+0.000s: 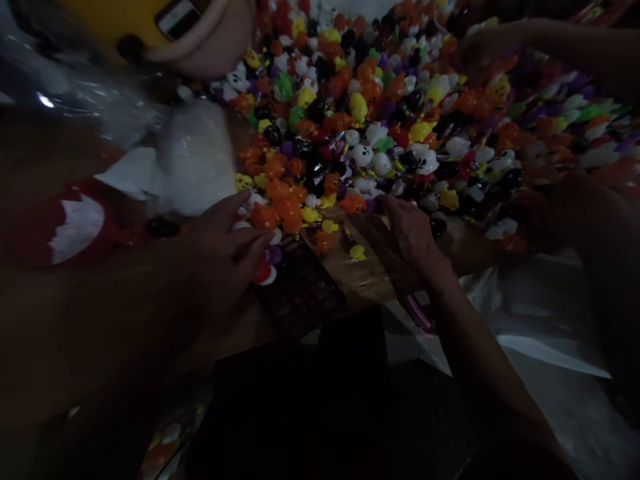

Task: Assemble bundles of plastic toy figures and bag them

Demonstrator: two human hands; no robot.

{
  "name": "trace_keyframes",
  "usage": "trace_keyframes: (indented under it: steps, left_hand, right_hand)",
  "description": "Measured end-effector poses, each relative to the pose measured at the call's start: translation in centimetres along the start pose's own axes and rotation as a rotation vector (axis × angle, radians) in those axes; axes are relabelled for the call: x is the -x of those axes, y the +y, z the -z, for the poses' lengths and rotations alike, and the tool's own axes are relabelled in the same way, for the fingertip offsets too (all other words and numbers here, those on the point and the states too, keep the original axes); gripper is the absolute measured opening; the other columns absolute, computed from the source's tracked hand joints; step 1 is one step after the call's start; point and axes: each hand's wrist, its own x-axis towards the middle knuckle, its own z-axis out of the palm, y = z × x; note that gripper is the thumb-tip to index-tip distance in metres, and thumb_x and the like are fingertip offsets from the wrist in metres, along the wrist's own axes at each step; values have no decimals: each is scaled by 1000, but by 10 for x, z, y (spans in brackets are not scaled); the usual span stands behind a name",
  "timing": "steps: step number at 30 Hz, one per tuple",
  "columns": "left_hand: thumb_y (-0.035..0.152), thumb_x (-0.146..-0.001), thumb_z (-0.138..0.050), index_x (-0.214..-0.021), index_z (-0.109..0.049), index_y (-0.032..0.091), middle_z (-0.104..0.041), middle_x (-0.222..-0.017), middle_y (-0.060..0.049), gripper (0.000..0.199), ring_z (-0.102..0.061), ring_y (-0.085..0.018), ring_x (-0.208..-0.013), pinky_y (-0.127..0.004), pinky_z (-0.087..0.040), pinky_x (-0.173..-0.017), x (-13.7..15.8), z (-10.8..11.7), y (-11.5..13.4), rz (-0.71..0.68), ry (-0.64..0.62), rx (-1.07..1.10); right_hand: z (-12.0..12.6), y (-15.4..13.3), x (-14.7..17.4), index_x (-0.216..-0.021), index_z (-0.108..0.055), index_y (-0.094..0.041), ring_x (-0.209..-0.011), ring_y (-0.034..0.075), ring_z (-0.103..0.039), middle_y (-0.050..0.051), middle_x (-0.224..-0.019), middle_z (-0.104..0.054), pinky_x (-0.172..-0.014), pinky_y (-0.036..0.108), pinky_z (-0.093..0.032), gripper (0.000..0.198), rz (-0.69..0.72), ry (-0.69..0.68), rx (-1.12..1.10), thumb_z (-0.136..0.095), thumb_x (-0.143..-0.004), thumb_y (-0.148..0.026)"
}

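A big heap of small plastic Halloween figures [363,155] in orange, white, black, yellow and purple spreads over the table. At its near left edge is my left hand [225,247], fingers stretched and apart, beside several orange figures [287,210]. Purple, red and white pieces [273,255] lie by its fingertips. My right hand [413,230] reaches into the near edge of the heap with its fingers bent together. Its fingertips are by a purple piece next to an orange figure [354,203]; what they pinch, if anything, is hidden. A dark slotted tray [303,287] lies between my hands.
A filled clear plastic bag [197,157] stands left of the heap, near a red and white item [75,227]. A yellow container [120,27] is at the back left. Another person's arm [565,47] reaches in from the right. White sheeting [540,320] hangs at the right.
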Motion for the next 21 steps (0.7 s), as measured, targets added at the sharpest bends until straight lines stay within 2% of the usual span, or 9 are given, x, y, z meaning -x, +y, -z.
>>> trace_keyframes:
  steps: [3, 6, 10, 13, 15, 16, 18, 21]
  left_hand:
    - [37, -99, -53, -93, -79, 21, -64, -147, -5, 31, -66, -32, -130, -55, -60, -109, -4, -3, 9, 15, 54, 0]
    - [39, -100, -50, -84, -76, 24, -64, -146, 0, 33, -65, -30, -132, -56, -57, -112, -3, -8, 8, 41, 91, 37]
    - [36, -98, -53, -80, -74, 24, -64, -146, -3, 30, -65, -30, -130, -56, -54, -114, -1, -13, 3, 48, 94, 64]
    - [33, -95, -59, -81, -74, 23, -61, -149, -3, 23, -61, -30, -135, -52, -50, -117, -3, -12, 2, 60, 46, 72]
    - [32, -96, -60, -82, -75, 21, -60, -151, -5, 23, -59, -29, -137, -49, -47, -119, -4, -10, 4, 72, 18, 52]
    - [31, -97, -59, -84, -75, 19, -60, -151, -7, 24, -58, -29, -137, -49, -47, -119, -5, -10, 4, 73, 4, 37]
    - [30, -99, -58, -86, -75, 17, -60, -150, -11, 25, -59, -30, -136, -50, -48, -118, -5, -11, 4, 51, -1, 13]
    - [32, -100, -56, -85, -75, 19, -61, -148, -10, 27, -59, -31, -136, -52, -50, -116, -5, -14, -4, -24, 48, 9]
  right_hand:
    - [5, -12, 9, -110, -71, -16, -80, 23, -65, 12, -100, -74, -68, 31, -40, 27, -40, 2, -160, -52, -98, -31]
    - [5, -21, 22, -98, -74, -17, -71, 20, -64, 9, -89, -75, -64, 30, -42, 26, -114, 37, -338, -56, -95, -35]
    - [-2, -44, 41, -90, -74, -18, -61, 17, -60, 6, -76, -72, -59, 29, -43, 27, -240, 62, -493, -63, -89, -43]
    - [0, -85, 57, -88, -70, -20, -67, 18, -63, 4, -79, -72, -61, 30, -48, 26, -339, 134, -712, -70, -86, -46]
    - [12, -122, 69, -92, -68, -23, -74, 19, -66, 4, -87, -74, -64, 31, -53, 24, -392, 201, -920, -72, -87, -46]
    - [20, -140, 75, -95, -68, -24, -73, 19, -66, 5, -87, -73, -63, 31, -54, 22, -420, 192, -1027, -69, -91, -46]
    - [40, -170, 87, -97, -70, -25, -63, 17, -63, 5, -77, -70, -54, 30, -50, 29, -398, -6, -1301, -56, -100, -50]
    - [64, -197, 102, -110, -74, -26, -56, 16, -62, 3, -69, -68, -50, 29, -48, 37, -319, -289, -1718, -59, -98, -58]
